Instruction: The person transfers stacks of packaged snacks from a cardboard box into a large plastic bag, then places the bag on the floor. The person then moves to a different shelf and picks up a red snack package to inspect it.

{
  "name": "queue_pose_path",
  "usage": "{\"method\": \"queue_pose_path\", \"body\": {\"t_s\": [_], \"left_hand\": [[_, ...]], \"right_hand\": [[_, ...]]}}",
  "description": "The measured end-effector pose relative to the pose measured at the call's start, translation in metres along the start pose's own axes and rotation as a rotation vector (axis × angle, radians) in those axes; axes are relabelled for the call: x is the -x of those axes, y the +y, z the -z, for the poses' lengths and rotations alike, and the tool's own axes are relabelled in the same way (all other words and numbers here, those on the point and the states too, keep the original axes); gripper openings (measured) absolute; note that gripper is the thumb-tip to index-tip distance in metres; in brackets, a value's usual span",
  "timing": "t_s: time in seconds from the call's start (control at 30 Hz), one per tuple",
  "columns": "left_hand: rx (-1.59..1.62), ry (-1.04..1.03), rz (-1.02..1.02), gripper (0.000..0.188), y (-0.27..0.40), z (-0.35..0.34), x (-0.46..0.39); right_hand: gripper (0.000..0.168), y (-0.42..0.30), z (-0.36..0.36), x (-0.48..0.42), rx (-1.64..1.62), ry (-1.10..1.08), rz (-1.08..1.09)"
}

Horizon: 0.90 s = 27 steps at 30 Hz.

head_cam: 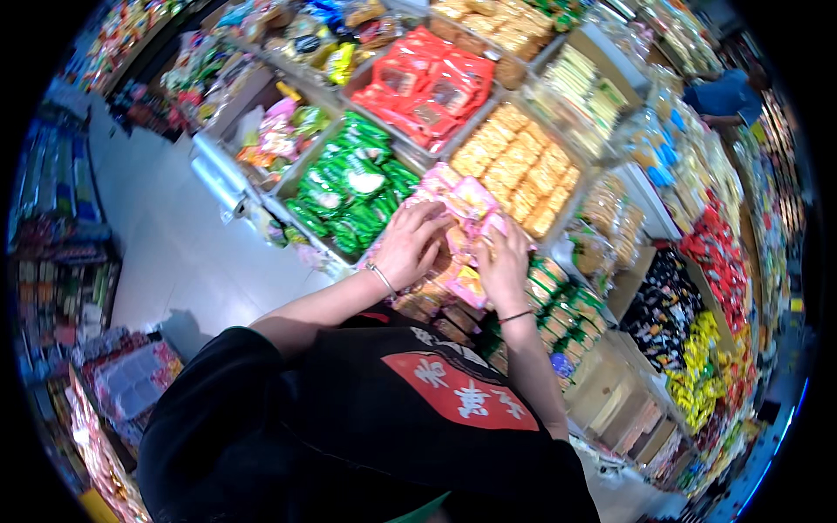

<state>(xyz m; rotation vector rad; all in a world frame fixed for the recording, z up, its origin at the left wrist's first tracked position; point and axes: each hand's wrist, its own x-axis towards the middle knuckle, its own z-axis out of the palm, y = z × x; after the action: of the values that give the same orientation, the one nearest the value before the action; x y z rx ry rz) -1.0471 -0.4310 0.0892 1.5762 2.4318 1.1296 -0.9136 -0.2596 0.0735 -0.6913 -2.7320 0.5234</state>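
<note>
Pink-wrapped snack packets (467,196) fill a bin between green snack packets and rows of golden wrapped snacks. My left hand (415,245) rests on the left side of the pink packets, fingers bent; whether it grips one cannot be told. On their right side, my right hand (503,261) has its fingers round a pink packet (494,225) near the golden snacks (513,163). Green packets (350,186) lie left of my left hand. Below my right wrist are green-edged snack packs (569,314). A bracelet circles each wrist.
Red packets (428,85) fill a clear-sided bin farther back. To the right stand cartons of black-wrapped (664,307) and yellow-wrapped (696,372) sweets. A clear plastic box (614,386) is at the lower right. A person in blue (726,98) stands at the far upper right.
</note>
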Motion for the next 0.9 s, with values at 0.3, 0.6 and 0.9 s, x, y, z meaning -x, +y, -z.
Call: {"method": "queue_pose_path", "body": {"t_s": [0.3,0.6,0.9], "left_hand": [[0.055,0.023,0.163,0.039,-0.025,0.005,0.032],[0.081,0.036,0.188,0.036,-0.029,-0.001,0.052],[0.048,0.06,0.171,0.032,-0.033,0.018,0.043]], "right_hand": [[0.04,-0.009,0.01,-0.012,0.151,-0.061,0.047],[0.038,-0.009,0.002,-0.018,0.278,-0.009,0.133],[0.042,-0.02,-0.009,-0.017,0.378,-0.042,0.041]]}}
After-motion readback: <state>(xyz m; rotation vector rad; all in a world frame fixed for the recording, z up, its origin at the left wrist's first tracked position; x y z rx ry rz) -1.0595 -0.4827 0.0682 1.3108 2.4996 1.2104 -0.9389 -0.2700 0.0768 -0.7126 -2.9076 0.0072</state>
